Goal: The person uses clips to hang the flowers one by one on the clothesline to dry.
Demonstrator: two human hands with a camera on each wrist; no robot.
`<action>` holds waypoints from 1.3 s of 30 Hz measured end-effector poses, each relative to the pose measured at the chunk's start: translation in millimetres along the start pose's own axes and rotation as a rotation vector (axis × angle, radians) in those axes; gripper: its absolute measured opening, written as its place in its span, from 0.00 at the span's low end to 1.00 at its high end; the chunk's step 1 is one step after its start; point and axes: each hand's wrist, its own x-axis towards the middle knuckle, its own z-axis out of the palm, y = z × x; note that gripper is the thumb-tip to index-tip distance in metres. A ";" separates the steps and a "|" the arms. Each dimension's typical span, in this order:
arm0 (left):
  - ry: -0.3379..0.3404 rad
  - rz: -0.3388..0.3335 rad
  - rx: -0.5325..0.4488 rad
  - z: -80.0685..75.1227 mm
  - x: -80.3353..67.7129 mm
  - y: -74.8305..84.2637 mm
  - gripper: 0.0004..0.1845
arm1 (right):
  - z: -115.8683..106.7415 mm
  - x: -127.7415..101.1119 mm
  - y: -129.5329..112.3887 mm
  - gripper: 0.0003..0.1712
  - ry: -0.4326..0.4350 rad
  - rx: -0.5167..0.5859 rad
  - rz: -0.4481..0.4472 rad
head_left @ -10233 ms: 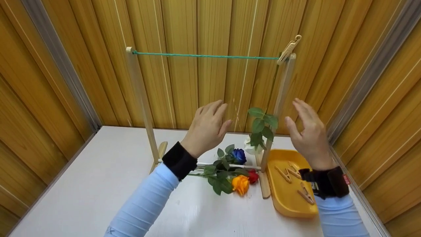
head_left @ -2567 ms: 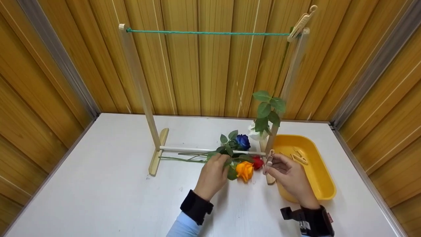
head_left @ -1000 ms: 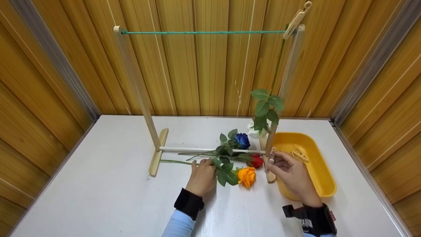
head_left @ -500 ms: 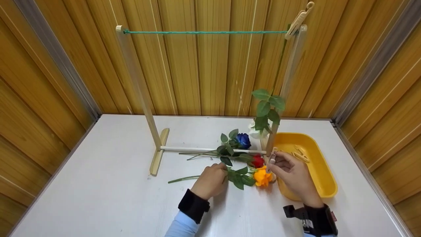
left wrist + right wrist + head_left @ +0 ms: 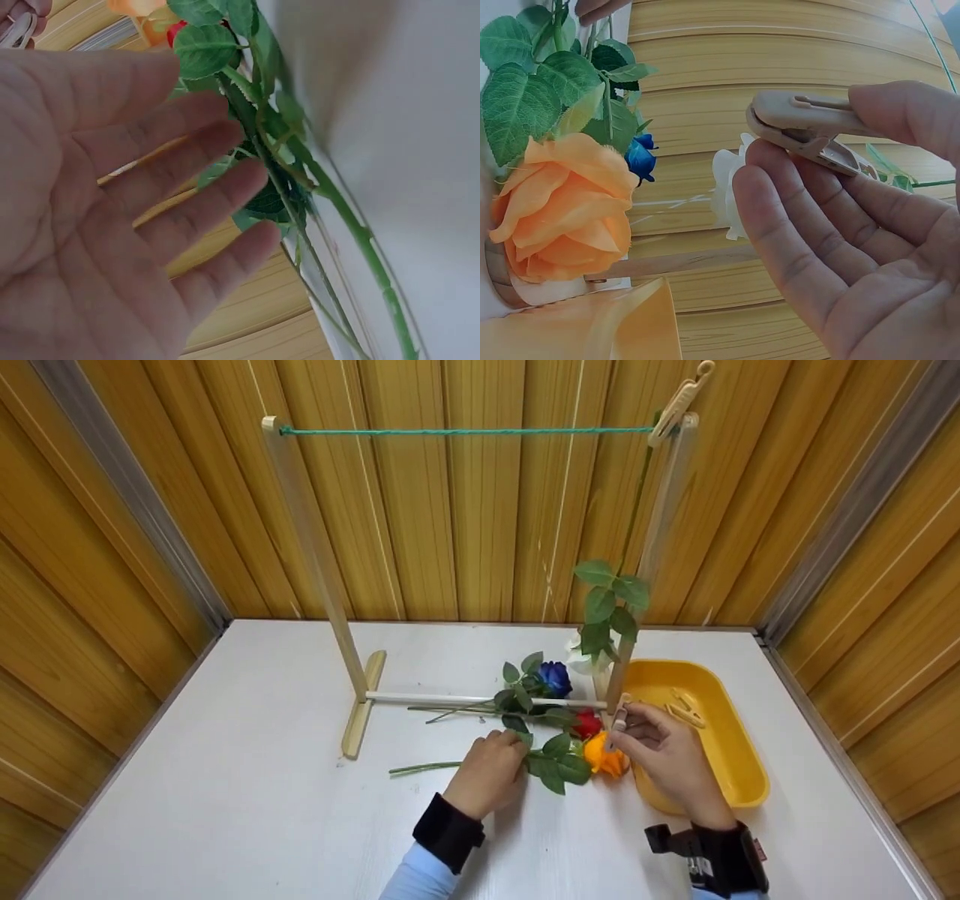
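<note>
Since a second ago the orange rose (image 5: 604,760) has slid rightward across the white table (image 5: 247,810), its bloom now just beside the yellow tray (image 5: 742,780) — the blue rose (image 5: 556,677) and red rose (image 5: 587,724) keep their places under the wooden rack (image 5: 319,562); the left hand (image 5: 489,771) lies over the rose's stem (image 5: 424,767), and the wrist view shows its fingers (image 5: 187,172) nearly straight beside the stem, not clearly closed round it; the right hand (image 5: 664,750) pinches a clothespin (image 5: 619,721) between thumb and fingers, near the bloom. One white rose (image 5: 581,660) already hangs head-down from a peg (image 5: 679,401) on the green string (image 5: 465,431); the three on the table, by the look of it, are not yet hung — spare clothespins (image 5: 681,711) wait in the tray. The orange rose lies flat, long axis roughly left to right, bloom to the right, cut end to the left.
</note>
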 end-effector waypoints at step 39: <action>0.155 -0.433 -0.010 4.1 -20.9 -30.0 0.09 | 1.0 0.1 0.4 0.22 -0.017 0.015 0.000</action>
